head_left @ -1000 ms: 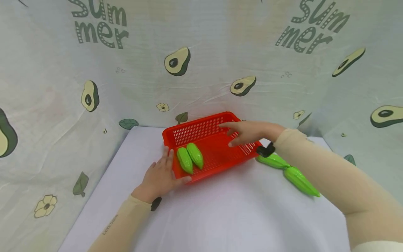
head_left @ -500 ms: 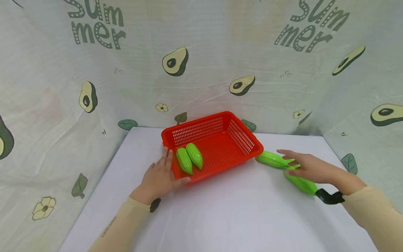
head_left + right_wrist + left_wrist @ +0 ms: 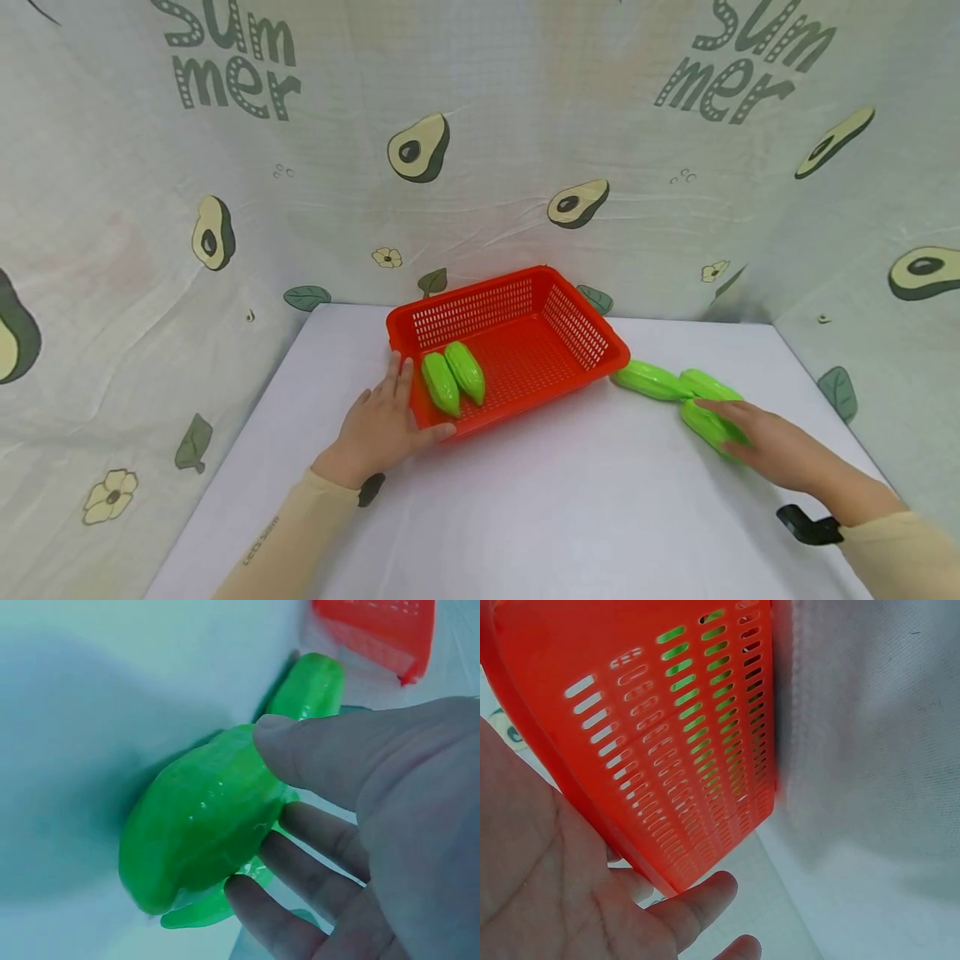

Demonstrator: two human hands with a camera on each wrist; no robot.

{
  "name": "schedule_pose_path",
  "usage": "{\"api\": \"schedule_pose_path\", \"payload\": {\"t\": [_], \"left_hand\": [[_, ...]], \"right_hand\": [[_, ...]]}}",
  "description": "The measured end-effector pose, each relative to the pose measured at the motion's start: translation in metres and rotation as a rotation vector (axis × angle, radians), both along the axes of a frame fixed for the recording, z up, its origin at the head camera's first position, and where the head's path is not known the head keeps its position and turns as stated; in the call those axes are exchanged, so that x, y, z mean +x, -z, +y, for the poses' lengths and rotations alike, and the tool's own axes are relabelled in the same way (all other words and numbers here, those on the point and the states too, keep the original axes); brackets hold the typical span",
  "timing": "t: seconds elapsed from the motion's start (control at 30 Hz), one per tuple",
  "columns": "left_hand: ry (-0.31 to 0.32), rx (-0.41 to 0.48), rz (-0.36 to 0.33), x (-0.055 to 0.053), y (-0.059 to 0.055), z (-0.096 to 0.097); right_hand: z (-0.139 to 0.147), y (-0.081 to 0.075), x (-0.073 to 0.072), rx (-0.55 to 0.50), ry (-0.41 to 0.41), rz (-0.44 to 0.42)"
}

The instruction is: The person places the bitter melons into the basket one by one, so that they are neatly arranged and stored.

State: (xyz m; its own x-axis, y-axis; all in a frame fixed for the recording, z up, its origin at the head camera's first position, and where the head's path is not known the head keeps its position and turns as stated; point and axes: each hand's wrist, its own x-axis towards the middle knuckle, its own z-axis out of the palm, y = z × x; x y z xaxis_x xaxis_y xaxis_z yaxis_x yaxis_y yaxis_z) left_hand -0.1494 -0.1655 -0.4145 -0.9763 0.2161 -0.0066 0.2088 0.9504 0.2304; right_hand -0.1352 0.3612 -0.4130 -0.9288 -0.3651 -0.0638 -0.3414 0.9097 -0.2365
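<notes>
In the head view, a red plastic basket (image 3: 517, 408) stands at the back middle, holding two glossy green, ridged, tapered fruits (image 3: 465, 372). My left hand (image 3: 378, 429) lies with straight fingers along the basket's left end, thumb by its front rim. The left wrist view shows the basket's slotted wall (image 3: 585, 645) beside that palm. Three similar green fruits lie to the right of the basket, their tips meeting. Over the nearest green fruit (image 3: 202, 817) reaches my right hand (image 3: 780, 450). Its thumb overlaps one side, and its nearly straight fingertips are right at the other.
Beyond the nearest fruit lie another green fruit (image 3: 708, 385) and one (image 3: 648, 381) beside the basket's right corner. A white cloth covers the table (image 3: 525, 517). A printed avocado curtain (image 3: 495, 108) hangs behind and along both sides.
My right hand has moved from over the basket to the right and toward me, down to the nearest loose fruit. My left hand has stayed at the basket's left end.
</notes>
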Motion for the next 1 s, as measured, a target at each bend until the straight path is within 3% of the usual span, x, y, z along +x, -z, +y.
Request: {"api": "schedule_pose_path", "payload": {"t": [0.33, 1.0], "left_hand": [[0.001, -0.003, 0.003, -0.0001, 0.0015, 0.0002], [-0.004, 0.008, 0.008, 0.0017, -0.0033, 0.0002]], "right_hand": [[0.0017, 0.0113, -0.0032, 0.061, 0.002, 0.086], [0.0046, 0.0092, -0.0023, 0.056, 0.027, 0.031]]}}
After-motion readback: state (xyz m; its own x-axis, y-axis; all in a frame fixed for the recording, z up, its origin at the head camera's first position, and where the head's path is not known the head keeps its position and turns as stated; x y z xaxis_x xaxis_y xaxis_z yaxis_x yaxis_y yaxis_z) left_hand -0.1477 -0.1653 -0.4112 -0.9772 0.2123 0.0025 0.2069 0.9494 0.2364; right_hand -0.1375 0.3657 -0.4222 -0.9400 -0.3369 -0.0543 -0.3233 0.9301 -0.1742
